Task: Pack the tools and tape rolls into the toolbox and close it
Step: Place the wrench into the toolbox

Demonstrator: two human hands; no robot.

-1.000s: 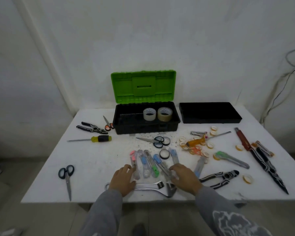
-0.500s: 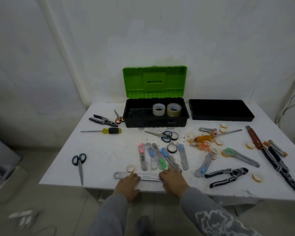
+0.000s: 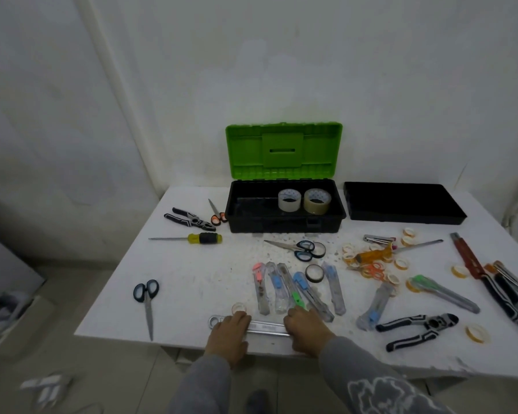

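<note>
Steel wrench (image 3: 265, 326): along surface's (image 3: 192, 279) near edge, long axis left-right, ring end left.
Grips: left hand (image 3: 229, 333), right hand (image 3: 307, 330) both clasp wrench.
Room: cutters (image 3: 281, 291) just behind; bare surface leftward.

My right hand (image 3: 308, 331) covers the head of the long silver metal wrench (image 3: 265, 327). My left hand (image 3: 228, 336) hides a stretch of its handle. From here I cannot tell whether either hand's fingers curl round it. The front wall of the black plastic toolbox with the green lid (image 3: 284, 225) hides the bottoms of the clear tape roll (image 3: 289, 199) and the brown tape roll (image 3: 317, 201), along with the near part of its inside. The long black tool with white markings (image 3: 509, 303) runs off the right edge. On the floor at lower left, a pale object (image 3: 45, 388) is too blurred to name.
</note>
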